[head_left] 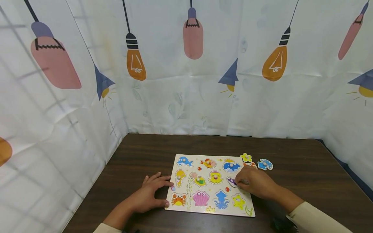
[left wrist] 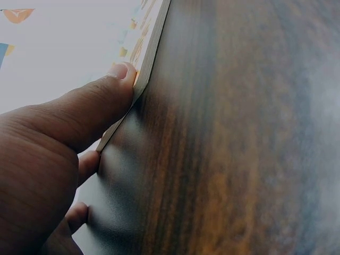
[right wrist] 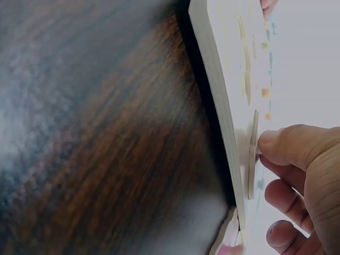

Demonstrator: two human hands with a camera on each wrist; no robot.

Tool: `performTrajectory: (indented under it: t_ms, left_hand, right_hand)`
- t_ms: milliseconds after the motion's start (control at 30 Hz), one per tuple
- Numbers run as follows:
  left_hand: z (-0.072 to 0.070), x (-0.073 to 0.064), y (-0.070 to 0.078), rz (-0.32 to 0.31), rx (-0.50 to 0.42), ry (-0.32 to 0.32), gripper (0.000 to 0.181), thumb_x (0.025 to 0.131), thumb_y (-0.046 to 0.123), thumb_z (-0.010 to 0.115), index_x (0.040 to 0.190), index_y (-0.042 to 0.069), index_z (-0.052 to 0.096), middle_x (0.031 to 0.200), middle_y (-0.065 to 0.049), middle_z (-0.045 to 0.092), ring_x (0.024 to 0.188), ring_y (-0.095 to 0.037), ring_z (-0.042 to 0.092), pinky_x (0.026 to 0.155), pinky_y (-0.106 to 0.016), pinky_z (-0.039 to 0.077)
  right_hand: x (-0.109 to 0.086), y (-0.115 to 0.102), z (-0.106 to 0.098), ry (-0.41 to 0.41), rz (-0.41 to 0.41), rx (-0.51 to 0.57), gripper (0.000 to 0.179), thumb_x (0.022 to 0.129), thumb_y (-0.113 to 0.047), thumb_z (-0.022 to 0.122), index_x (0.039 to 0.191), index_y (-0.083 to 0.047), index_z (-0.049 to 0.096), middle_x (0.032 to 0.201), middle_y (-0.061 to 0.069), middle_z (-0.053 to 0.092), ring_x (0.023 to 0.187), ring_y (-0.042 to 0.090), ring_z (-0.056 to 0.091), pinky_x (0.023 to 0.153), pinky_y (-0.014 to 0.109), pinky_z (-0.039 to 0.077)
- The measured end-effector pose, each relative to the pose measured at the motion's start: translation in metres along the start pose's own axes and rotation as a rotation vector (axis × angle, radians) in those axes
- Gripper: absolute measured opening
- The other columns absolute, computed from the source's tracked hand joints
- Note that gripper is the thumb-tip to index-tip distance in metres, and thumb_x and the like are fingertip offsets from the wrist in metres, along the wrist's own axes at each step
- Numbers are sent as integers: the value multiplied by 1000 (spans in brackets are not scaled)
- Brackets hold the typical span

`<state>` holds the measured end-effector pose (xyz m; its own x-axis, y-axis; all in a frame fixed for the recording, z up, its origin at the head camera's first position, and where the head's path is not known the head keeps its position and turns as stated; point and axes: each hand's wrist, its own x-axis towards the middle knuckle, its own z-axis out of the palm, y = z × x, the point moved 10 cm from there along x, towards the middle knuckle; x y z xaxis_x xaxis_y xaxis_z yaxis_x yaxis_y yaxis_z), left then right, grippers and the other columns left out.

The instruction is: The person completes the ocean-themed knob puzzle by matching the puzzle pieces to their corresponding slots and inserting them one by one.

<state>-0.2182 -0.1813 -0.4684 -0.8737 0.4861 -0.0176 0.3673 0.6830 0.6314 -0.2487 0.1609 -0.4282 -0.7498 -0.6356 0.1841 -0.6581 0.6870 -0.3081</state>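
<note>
Purple piece point(head_left: 231, 181) pinched by right hand point(head_left: 257, 183) at puzzle board point(head_left: 210, 187); board edge touched by left hand point(head_left: 151, 194), fingers spread.

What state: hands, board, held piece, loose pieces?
puzzle board: flat on table
left hand: touching board's left edge
right hand: pinching purple piece
purple piece: held at board's right side
loose yellow piece: by board's far right corner
loose blue piece: on table
loose orange piece: partly hidden by right hand
</note>
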Motion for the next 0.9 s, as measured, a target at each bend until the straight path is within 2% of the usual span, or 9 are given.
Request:
performTrajectory:
  t_ms: [133, 367, 500, 700, 833, 900]
  left_hand:
    - [0, 0, -1, -3, 6, 1, 59, 82, 48, 84, 136, 32, 64, 154, 1, 49, 151, -44, 21, 111, -76, -1]
    - [0, -1, -1, -4, 20, 4, 60, 82, 49, 84, 136, 32, 64, 154, 2, 49, 151, -42, 21, 112, -74, 0]
    - [0, -1, 0, 4, 14, 8, 61, 82, 49, 84, 136, 32, 64, 153, 0, 49, 150, -44, 22, 111, -75, -1]
    - [1, -1, 0, -1, 17, 3, 61, 82, 49, 83, 137, 32, 63, 154, 1, 49, 151, -42, 21, 112, -74, -1]
    - [0, 0, 0, -3, 10, -1, 60, 82, 49, 83, 137, 33, 63, 154, 1, 48, 151, -43, 21, 112, -75, -1]
    - [0, -1, 0, -5, 10, -2, 60, 82, 49, 83, 137, 32, 63, 154, 1, 48, 151, -43, 20, 112, -75, -2]
  right_hand:
    - [1, 1, 1, -4, 8, 2, 13, 85, -16, 84, 95, -24, 82, 95, -24, 66, 95, 4, 61, 100, 51, 51]
    - [1, 2, 4, -10, 30, 4, 12, 85, -19, 85, 94, -26, 82, 95, -24, 65, 95, 3, 60, 87, 41, 56]
    - [1, 2, 4, -8, 34, 11, 12, 85, -19, 85, 94, -26, 82, 95, -24, 64, 95, 2, 59, 83, 37, 57]
    - [1, 2, 3, 0, 22, 16, 14, 84, -18, 85, 94, -27, 81, 95, -24, 64, 94, 3, 60, 86, 40, 56]
    - [-1, 2, 2, -1, 28, 17, 15, 84, -17, 85, 94, -27, 80, 96, -24, 64, 97, 5, 61, 98, 48, 52]
    - [-3, 3, 1, -7, 43, 13, 14, 85, -18, 85, 94, -28, 79, 96, -24, 64, 98, 6, 61, 99, 49, 51]
